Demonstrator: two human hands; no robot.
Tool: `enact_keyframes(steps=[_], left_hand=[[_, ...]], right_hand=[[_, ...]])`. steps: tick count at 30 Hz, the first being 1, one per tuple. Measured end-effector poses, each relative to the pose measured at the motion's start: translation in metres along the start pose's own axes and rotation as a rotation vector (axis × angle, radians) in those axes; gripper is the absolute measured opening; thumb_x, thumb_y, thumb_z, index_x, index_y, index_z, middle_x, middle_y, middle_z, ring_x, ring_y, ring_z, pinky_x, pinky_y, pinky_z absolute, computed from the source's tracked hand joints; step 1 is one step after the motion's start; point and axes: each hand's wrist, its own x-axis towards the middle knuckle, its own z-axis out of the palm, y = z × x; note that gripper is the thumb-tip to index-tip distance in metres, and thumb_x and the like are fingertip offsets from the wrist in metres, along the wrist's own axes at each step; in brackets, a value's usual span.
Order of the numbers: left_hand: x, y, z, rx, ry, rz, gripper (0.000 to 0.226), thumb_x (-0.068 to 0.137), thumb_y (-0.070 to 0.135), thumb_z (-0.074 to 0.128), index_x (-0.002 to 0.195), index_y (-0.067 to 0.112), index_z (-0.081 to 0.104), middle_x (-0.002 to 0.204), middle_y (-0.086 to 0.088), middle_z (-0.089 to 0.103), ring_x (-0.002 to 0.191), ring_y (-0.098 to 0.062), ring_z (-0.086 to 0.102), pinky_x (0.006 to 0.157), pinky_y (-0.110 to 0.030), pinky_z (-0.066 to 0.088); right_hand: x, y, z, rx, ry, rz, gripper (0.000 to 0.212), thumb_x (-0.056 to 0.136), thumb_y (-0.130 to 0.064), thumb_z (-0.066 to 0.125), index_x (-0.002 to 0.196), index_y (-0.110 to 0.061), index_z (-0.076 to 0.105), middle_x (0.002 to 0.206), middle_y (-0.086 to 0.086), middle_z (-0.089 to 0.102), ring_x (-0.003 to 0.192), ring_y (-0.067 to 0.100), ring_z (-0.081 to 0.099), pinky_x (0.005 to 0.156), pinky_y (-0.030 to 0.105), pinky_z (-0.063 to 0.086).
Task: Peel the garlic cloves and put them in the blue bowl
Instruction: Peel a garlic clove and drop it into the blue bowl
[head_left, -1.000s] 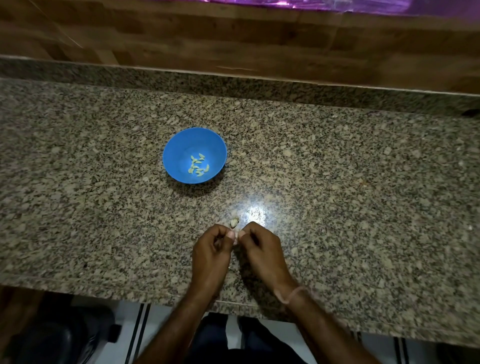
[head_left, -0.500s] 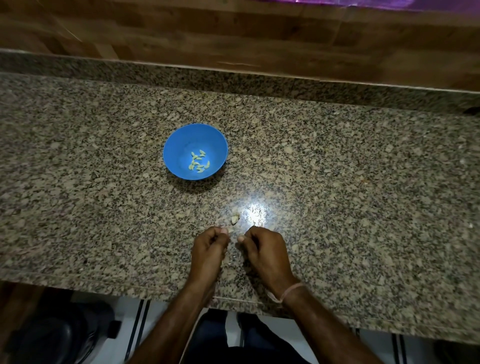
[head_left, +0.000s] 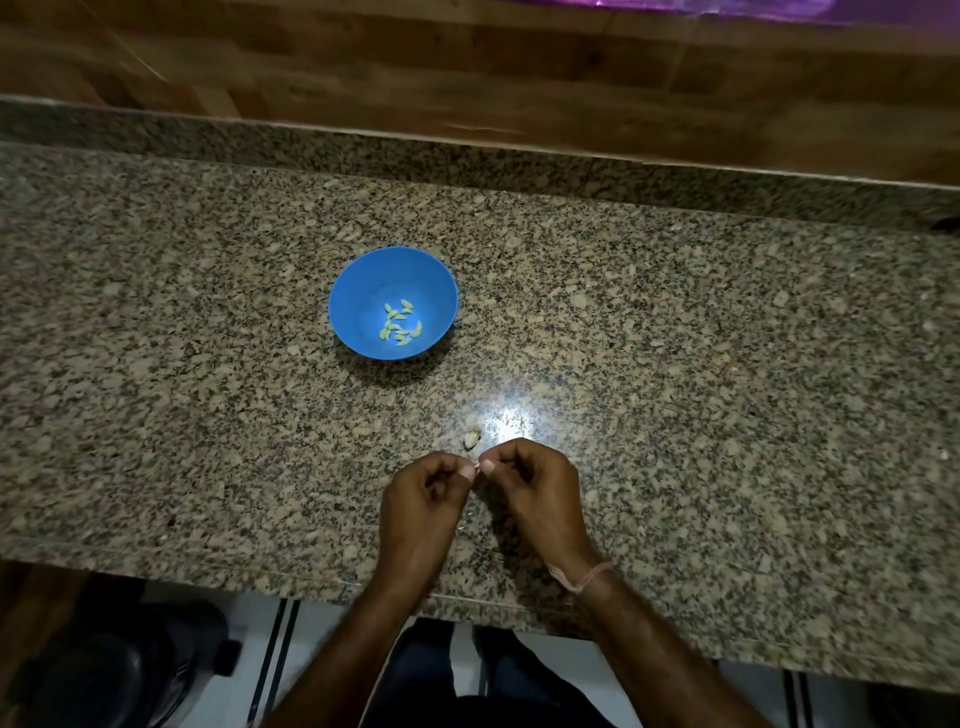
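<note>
— Camera spot?
— One view, head-worn, wide-angle. It faces forward and steeply down over the near edge of the surface.
— How near?
— Close. The left hand and right hand sit low centre. The wooden wall runs along the top, with floor below the edge.

Our left hand: over the counter near its front edge, fingers curled, thumb and forefinger pinching a small pale bit.
Our right hand: just beside the left, fingers curled in, thumb and forefinger nipping the same bit from the other side.
Our fingertips: the two pinches meet, touching.
Our forearms: both cross the front edge and converge towards the hands.
</note>
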Motion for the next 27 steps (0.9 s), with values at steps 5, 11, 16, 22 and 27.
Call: enact_keyframes(steps=[5,11,16,22,27], left_hand=[[-0.001,0.008,-0.001,0.339,0.101,0.159,0.005,0.093,0.032,0.072,0.089,0.035,0.071,0.087,0.020,0.066,0.077,-0.003,0.063,0.063,-0.029,0.049],[0.001,0.012,0.000,0.426,0.094,0.188,0.006,0.089,0.032,0.071,0.084,0.031,0.070,0.077,0.018,0.059,0.072,-0.005,0.056,0.056,-0.025,0.033],[0.004,0.015,0.004,0.060,0.001,-0.040,0.014,0.091,0.027,0.072,0.079,0.024,0.076,0.066,0.014,0.070,0.059,0.000,0.060,0.055,-0.018,0.041],[0.005,0.010,0.006,-0.117,-0.116,-0.153,0.027,0.100,0.019,0.060,0.076,0.016,0.071,0.060,0.007,0.057,0.057,-0.011,0.045,0.058,-0.030,0.036],[0.004,0.006,0.010,-0.006,-0.052,-0.069,0.021,0.099,0.017,0.063,0.080,0.019,0.069,0.068,0.010,0.066,0.061,-0.002,0.056,0.055,-0.013,0.040]], right_hand=[[-0.002,0.000,0.002,-0.155,-0.003,-0.062,0.017,0.093,-0.007,0.073,0.083,-0.020,0.076,0.076,-0.013,0.073,0.074,0.006,0.069,0.066,0.016,0.052],[0.000,0.007,0.003,-0.331,0.011,-0.155,0.021,0.095,-0.009,0.066,0.081,-0.024,0.071,0.075,-0.012,0.068,0.071,0.006,0.063,0.061,0.023,0.049],[0.001,0.012,0.003,-0.501,0.045,-0.303,0.016,0.101,-0.015,0.063,0.087,-0.023,0.066,0.081,-0.010,0.063,0.072,0.007,0.054,0.063,0.028,0.045],[0.002,0.005,-0.001,-0.342,0.024,-0.176,0.018,0.098,-0.011,0.066,0.083,-0.020,0.071,0.076,-0.010,0.069,0.071,0.007,0.063,0.063,0.023,0.049],[0.006,0.007,0.000,0.003,-0.056,0.185,0.014,0.095,-0.015,0.074,0.081,-0.014,0.077,0.073,-0.001,0.076,0.070,0.014,0.072,0.070,0.033,0.059]])
